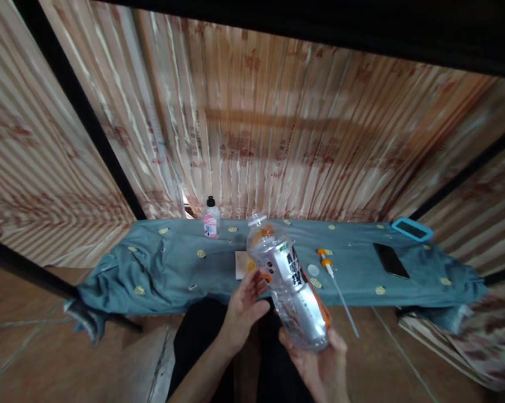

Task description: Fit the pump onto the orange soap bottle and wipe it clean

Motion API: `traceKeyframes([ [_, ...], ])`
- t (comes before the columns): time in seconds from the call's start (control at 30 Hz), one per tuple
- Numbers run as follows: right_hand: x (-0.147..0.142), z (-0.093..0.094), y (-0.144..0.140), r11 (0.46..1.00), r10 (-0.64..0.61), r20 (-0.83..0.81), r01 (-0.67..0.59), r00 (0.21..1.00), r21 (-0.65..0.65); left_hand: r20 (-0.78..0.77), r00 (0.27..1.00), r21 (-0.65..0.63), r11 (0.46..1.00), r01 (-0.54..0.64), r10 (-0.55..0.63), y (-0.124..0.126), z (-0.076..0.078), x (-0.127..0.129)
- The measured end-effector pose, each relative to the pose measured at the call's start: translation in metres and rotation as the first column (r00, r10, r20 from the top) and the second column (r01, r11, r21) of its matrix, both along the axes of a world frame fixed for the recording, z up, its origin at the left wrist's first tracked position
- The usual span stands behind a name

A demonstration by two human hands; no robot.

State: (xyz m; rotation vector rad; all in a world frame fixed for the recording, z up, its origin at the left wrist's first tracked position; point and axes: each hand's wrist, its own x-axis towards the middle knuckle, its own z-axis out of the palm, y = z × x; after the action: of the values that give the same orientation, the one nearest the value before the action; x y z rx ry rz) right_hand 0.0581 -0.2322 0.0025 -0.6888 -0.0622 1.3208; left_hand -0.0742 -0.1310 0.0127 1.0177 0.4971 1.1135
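A large clear plastic bottle [294,291] with a silver and orange label is tilted over the table's front edge, its neck up and to the left. My right hand [317,358] grips it around the base. Beside its upper left side is my left hand [248,305], palm turned up and fingers apart; whether the fingertips touch the bottle I cannot tell. Right of the bottle lies an orange and white pump head [325,263] with a long dip tube. A small round white disc [313,270] rests between them. Something yellow-orange shows behind the bottle's neck, partly hidden.
On the blue-green cloth [177,268] stands a small bottle [211,223] with a black cap and pink label. A beige flat piece [240,264] is partly covered. A black phone [390,260] and a blue-framed object [411,229] lie right. Dark posts and curtains surround the table.
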Motion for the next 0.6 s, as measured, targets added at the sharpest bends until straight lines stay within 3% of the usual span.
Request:
traceKeyframes([
  [0.1, -0.017, -0.01, 0.01, 0.99, 0.132, -0.01, -0.132, 0.991, -0.042, 0.012, 0.999, -0.075, 0.997, 0.034, -0.033, -0.021, 0.004, -0.007],
  [0.23, -0.044, -0.016, 0.023, 0.954, 0.286, 0.061, -0.29, 0.956, 0.07, -0.11, 0.984, -0.216, 0.963, -0.163, 0.142, -0.025, -0.002, -0.027],
  [0.33, -0.06, -0.022, 0.035, 0.91, 0.377, 0.084, -0.386, 0.922, 0.15, -0.198, 0.966, -0.255, 0.943, -0.214, 0.166, -0.017, -0.01, -0.042],
  [0.47, -0.064, -0.035, 0.044, 0.875, 0.43, 0.123, -0.446, 0.895, 0.186, -0.233, 0.902, -0.171, 0.898, -0.406, 0.364, 0.002, -0.01, -0.058],
  [0.6, -0.042, -0.049, 0.035, 0.914, 0.34, 0.329, -0.392, 0.881, 0.105, -0.307, 0.85, -0.018, 0.89, -0.455, 0.428, 0.03, -0.005, -0.071],
])
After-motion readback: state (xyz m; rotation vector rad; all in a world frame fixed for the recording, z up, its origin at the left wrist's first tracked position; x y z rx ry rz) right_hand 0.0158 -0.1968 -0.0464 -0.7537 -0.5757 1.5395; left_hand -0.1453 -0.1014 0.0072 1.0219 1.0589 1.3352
